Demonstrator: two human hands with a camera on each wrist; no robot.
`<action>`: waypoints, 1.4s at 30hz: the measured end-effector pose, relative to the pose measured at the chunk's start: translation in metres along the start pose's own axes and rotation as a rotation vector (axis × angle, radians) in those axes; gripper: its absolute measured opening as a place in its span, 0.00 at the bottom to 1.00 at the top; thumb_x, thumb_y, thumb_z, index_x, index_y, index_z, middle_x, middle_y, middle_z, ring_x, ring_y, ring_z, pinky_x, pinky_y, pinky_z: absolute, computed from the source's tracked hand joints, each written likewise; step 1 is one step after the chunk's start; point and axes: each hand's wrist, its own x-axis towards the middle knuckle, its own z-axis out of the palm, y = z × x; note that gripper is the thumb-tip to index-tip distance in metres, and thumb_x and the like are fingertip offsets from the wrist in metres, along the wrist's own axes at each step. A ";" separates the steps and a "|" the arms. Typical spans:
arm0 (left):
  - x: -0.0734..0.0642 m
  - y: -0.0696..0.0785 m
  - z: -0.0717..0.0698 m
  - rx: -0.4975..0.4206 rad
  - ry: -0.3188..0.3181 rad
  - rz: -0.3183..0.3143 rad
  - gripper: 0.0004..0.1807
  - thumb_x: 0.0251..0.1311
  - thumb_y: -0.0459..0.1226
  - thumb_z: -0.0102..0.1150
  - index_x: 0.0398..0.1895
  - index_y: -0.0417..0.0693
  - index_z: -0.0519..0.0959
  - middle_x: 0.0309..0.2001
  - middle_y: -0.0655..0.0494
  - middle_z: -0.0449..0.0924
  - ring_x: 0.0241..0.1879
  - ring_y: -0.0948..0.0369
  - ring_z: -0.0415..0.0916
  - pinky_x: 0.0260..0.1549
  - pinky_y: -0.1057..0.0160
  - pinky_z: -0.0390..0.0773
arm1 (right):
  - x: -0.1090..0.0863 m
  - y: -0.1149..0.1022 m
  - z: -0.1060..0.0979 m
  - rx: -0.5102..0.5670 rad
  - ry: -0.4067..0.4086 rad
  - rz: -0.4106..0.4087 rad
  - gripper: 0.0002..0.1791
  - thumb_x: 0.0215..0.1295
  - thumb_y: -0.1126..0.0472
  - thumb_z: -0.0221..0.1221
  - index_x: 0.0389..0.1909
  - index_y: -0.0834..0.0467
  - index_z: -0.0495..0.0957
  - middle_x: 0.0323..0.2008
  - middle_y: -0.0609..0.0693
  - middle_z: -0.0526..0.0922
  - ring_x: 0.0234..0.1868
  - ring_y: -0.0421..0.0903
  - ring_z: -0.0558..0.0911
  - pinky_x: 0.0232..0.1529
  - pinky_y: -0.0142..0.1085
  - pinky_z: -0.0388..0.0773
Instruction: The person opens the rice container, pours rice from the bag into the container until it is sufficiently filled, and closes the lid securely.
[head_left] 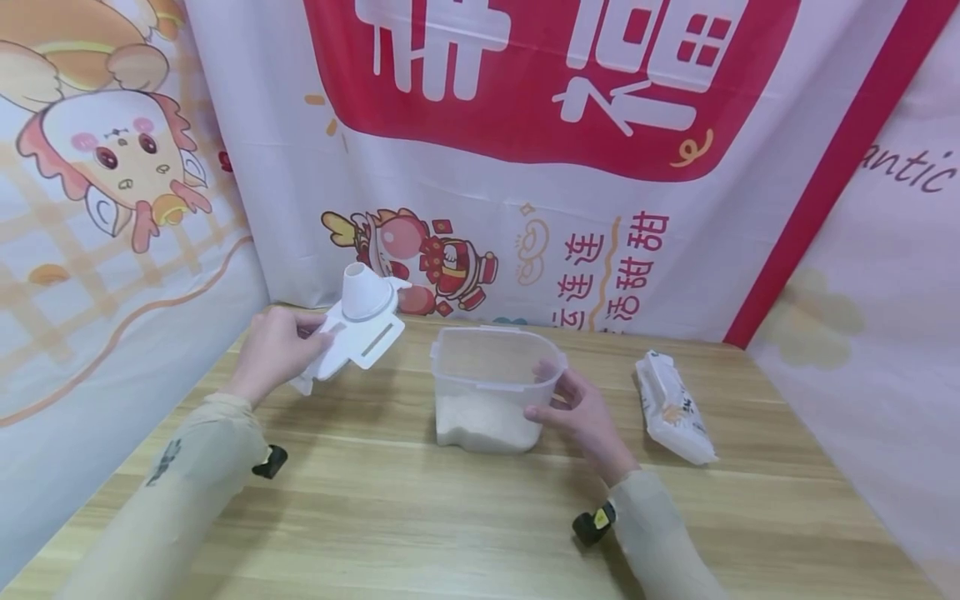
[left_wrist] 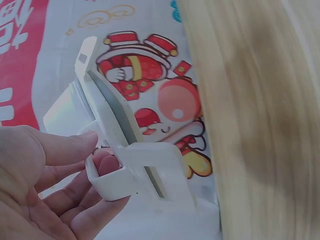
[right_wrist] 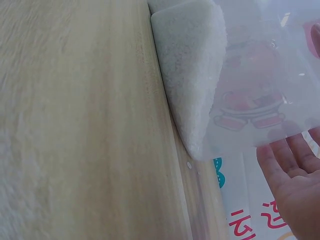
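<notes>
Left side: pale printed cloth, cartoon animal figure with a checked pattern.

Left grip: bare hand, long pale sleeve, small black device at the wrist. Thumb and fingers pinch the edge of a lid.

Lid: white plastic, conical spout on top, slotted flap at the side. Tilted, held up to the left of the container, apart from it.

Container: translucent plastic, open-topped, standing upright on the wood-grain desk. White granular material in its lower part.

Right grip: bare hand, holding the container's right-hand wall between thumb and fingers. Second black device at the wrist.

Packet: white, printed, lying on the desk to the right of the right grip; contents cannot be told.

Behind: white cloth with a red panel bearing white characters.
</notes>
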 end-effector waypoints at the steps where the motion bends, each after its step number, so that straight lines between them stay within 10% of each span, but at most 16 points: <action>1: 0.001 0.002 -0.001 -0.009 0.005 0.006 0.19 0.59 0.37 0.65 0.51 0.34 0.82 0.41 0.38 0.84 0.37 0.47 0.81 0.32 0.52 0.78 | 0.000 0.000 0.000 0.000 0.000 0.001 0.44 0.48 0.57 0.76 0.68 0.52 0.69 0.64 0.49 0.73 0.63 0.48 0.72 0.62 0.40 0.71; 19: 0.006 0.049 -0.011 -0.081 -0.019 0.046 0.19 0.61 0.40 0.65 0.53 0.39 0.83 0.42 0.43 0.85 0.38 0.50 0.82 0.34 0.55 0.79 | 0.000 0.001 0.000 -0.006 0.001 0.011 0.43 0.51 0.58 0.75 0.69 0.49 0.68 0.65 0.47 0.72 0.64 0.46 0.71 0.62 0.40 0.71; 42: 0.009 0.064 -0.010 -0.151 -0.044 0.075 0.19 0.60 0.39 0.67 0.54 0.42 0.83 0.41 0.45 0.85 0.38 0.51 0.82 0.31 0.55 0.84 | 0.000 0.003 0.001 -0.030 0.010 0.002 0.42 0.51 0.57 0.75 0.69 0.48 0.68 0.64 0.47 0.73 0.63 0.48 0.72 0.62 0.41 0.71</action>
